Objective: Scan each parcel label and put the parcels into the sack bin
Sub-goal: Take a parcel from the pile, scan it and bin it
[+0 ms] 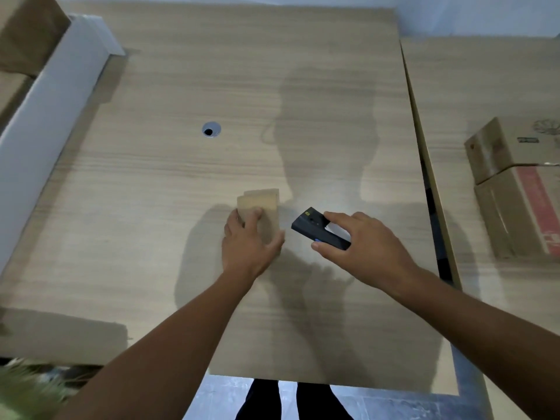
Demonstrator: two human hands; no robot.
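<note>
Head view, looking down on a pale wood-grain counter [181,183]: a small tan cardboard parcel [261,199] sits near the middle of the counter's width, closer to the near edge than the far one, blurred enough that whether it rests flat or is tipped up cannot be told. The left grip [246,242] is closed round the parcel, fingers over its left face and thumb against its right side. Just beside it on the right, the right grip [365,247] is wrapped round a black handheld scanner [309,226], forefinger over the top, thumb along the near side, its front end pointing at the parcel. A round cable hole [211,129] lies farther back. A white-walled box [45,104] runs along the left edge, and stacked brown cardboard boxes [515,183] stand on a neighbouring surface to the right.
</note>
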